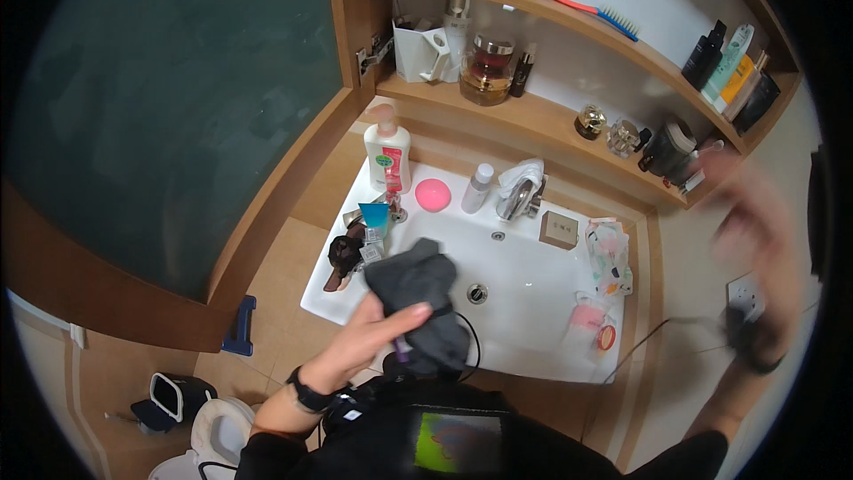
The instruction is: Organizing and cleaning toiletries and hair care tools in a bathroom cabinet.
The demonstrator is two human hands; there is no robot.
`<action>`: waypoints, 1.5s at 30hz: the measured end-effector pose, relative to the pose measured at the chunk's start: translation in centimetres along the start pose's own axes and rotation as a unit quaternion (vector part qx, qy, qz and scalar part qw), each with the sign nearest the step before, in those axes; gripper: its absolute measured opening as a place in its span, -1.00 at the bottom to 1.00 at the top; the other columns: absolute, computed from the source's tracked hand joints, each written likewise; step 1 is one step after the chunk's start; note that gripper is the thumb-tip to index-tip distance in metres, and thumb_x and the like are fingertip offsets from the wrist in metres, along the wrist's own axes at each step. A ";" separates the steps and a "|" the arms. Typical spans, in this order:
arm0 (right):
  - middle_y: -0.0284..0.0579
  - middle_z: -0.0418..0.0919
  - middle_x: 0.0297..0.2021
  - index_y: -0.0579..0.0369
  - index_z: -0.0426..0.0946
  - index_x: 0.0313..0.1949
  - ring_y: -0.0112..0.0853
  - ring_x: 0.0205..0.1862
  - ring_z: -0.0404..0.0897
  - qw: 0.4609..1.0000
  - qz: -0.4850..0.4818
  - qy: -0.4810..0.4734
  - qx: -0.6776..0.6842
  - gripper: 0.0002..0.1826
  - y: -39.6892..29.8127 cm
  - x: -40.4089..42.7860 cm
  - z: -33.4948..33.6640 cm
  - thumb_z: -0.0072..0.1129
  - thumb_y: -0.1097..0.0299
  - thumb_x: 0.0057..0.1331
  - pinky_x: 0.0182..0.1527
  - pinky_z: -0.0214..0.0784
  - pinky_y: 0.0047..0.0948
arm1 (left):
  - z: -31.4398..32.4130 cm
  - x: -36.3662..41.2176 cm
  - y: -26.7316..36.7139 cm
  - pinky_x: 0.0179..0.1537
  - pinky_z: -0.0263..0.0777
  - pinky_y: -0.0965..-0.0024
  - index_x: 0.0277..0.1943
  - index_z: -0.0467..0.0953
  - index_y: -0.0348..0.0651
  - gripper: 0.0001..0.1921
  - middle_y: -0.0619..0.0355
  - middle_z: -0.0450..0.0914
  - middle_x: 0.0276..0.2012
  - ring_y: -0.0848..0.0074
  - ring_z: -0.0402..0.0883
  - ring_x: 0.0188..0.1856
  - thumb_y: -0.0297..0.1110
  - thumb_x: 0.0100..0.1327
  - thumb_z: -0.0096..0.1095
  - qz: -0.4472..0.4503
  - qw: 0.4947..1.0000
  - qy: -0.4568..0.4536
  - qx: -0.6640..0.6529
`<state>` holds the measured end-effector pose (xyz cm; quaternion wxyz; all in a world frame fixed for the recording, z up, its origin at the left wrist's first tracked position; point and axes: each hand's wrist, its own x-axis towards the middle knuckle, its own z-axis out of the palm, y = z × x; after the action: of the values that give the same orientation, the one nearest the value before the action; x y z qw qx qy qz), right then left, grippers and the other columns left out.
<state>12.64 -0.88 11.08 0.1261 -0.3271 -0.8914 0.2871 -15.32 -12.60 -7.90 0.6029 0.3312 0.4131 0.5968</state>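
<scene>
My left hand (373, 340) grips a bunched dark grey cloth (416, 280), thumb on top, over the front edge of the white washbasin (520, 340). A small purple item (401, 351) shows just under the thumb side of the cloth; what it is I cannot tell. Blurred by motion, my right hand (753, 220) is raised at the right, close to the end of the lower cabinet shelf (553, 117). Nearest to it are a dark jar (670, 140) and a toothbrush head (714, 146). The blur hides whether its fingers hold anything.
A wood-framed cabinet door (280, 207) swings out at left. On the basin rim stand a pump soap bottle (388, 153), a pink round item (432, 195), a spray bottle (477, 190), a faucet (520, 197) draped with white cloth, and a small box (558, 230). A wall socket (745, 295) is at right.
</scene>
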 end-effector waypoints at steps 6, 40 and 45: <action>0.15 0.32 0.14 0.22 -0.11 0.31 -0.15 0.16 0.37 0.987 0.051 -0.006 0.155 0.12 4.3 0.0 16.7 0.52 0.31 -0.12 0.13 0.27 -0.33 | 4.4 4.6 -2.7 0.20 0.13 0.50 0.26 0.21 -0.29 -0.56 0.18 0.34 0.17 0.60 0.28 0.16 -0.29 0.39 -0.04 0.104 0.972 -0.177 0.115; -0.05 0.38 0.03 0.20 0.22 0.15 -0.32 0.04 0.39 0.757 0.188 0.398 0.483 -0.33 14.4 -11.9 18.4 0.16 0.60 -0.02 0.11 0.23 -0.40 | -12.9 16.4 -2.7 -0.29 0.47 0.32 -0.27 0.61 -0.25 -0.79 -0.07 0.63 -0.35 0.23 0.63 -0.35 -0.57 -0.04 0.33 0.253 0.769 0.188 0.557; -0.08 0.40 0.00 0.18 0.21 0.14 -0.33 0.03 0.39 0.801 0.119 0.319 0.492 -0.31 14.4 -7.5 18.5 0.28 0.58 -0.01 0.07 0.27 -0.42 | -7.6 14.3 -0.8 -0.19 0.45 0.39 -0.29 0.55 -0.29 -0.85 0.17 0.60 -0.35 0.45 0.56 -0.31 -0.60 0.03 0.29 0.186 0.912 0.093 0.353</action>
<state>18.09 -4.77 -12.61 0.5122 -0.3979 -0.4941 0.5790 -22.58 0.88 -13.40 0.2831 0.5368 0.5819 0.5414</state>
